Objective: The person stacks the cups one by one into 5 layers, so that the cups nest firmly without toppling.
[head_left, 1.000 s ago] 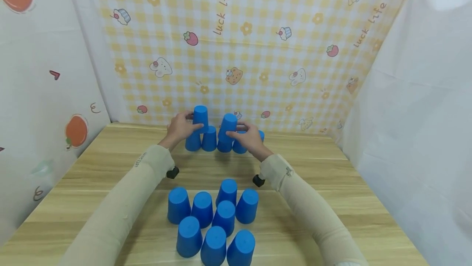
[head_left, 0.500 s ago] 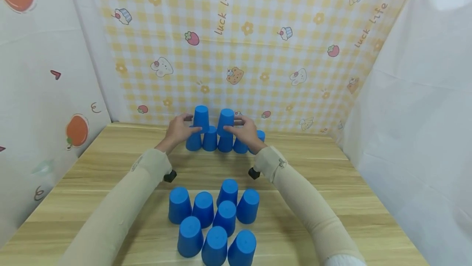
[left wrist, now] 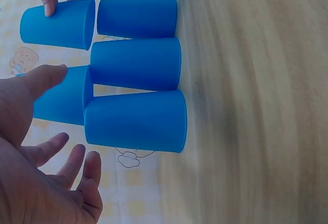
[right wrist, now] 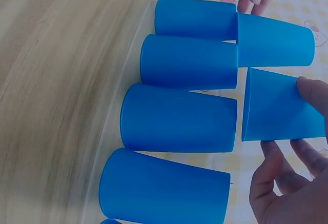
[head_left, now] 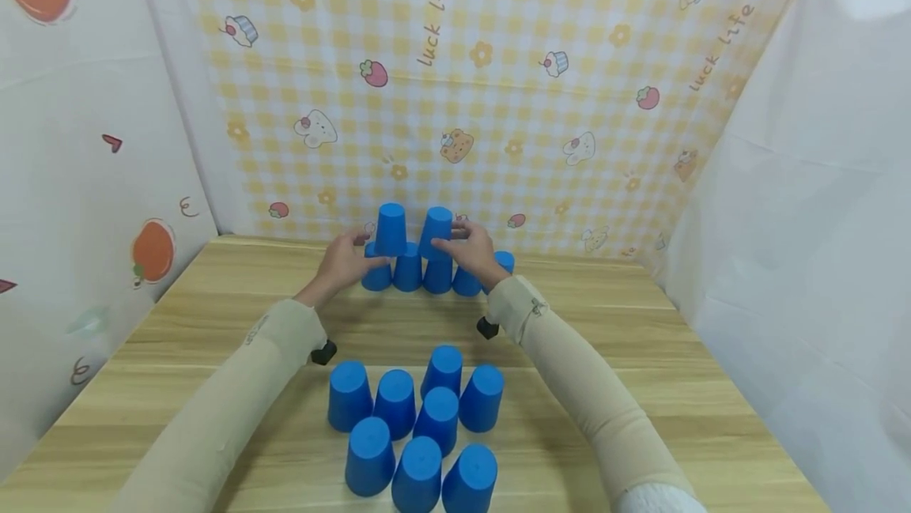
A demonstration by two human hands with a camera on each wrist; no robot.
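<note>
Upside-down blue cups stand in a row at the back of the table, the leftmost one [left wrist: 136,121] nearest my left hand. One upper cup [head_left: 391,230] rests across the two leftmost cups of that row. My left hand [head_left: 346,262] is beside this upper cup; its fingers are spread off the cup, and the thumb lies close in front of it. My right hand [head_left: 471,250] pinches another upside-down cup [right wrist: 282,106] between thumb and fingers. This held cup is slightly tilted, and a narrow gap shows between its rim and the row below in the right wrist view.
Several more upside-down blue cups [head_left: 370,456] stand in a loose cluster at the front middle of the wooden table [head_left: 605,355]. A checked cloth [head_left: 498,118] hangs directly behind the row, and white cloths [head_left: 797,205] flank both sides.
My left hand has loosened its fingers from the upper left cup and drawn slightly back. My right hand has moved its cup left and up, closer to the placed cup.
</note>
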